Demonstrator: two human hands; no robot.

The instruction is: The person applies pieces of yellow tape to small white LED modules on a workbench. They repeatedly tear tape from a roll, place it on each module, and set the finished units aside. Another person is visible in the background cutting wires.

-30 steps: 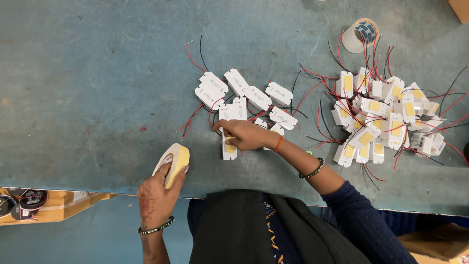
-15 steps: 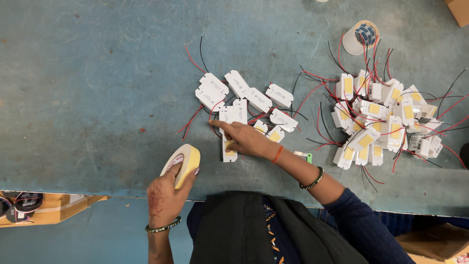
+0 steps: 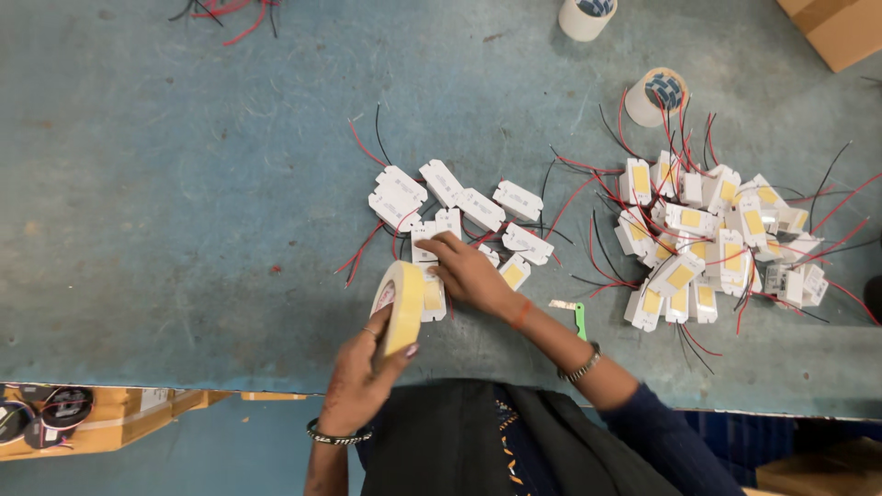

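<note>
- Down at the near left edge of the blue table (image 3: 184,165), I can see a wooden shelf (image 3: 110,413) with dark wire spools (image 3: 55,409) lying on it, well clear of the hands.
- Left hand (image 3: 363,377) has come up and forward since a second ago: it was low by the table edge, now it sits just beside the white box under the other hand.
- Its fingers are clamped on a roll of yellow tape (image 3: 401,308), held on edge, rim pointing at the boxes.
- Right hand (image 3: 469,271) has barely shifted; fingers together, pressed flat on a small white box (image 3: 430,294) with a yellow label, pinning it to the table.
- So the tape has closed the gap to the pinned box; I judge taping is the step in hand.
- Just past the fingers, a loose row of white boxes (image 3: 459,207) with red and black wires, unchanged.
- Near the right wrist, a small green tool (image 3: 579,320) lies flat.
- Further right, a big heap of boxes (image 3: 717,239), wires tangled.
- Above it, two white tape rolls (image 3: 657,92), and a cardboard box (image 3: 836,32) in the corner.
</note>
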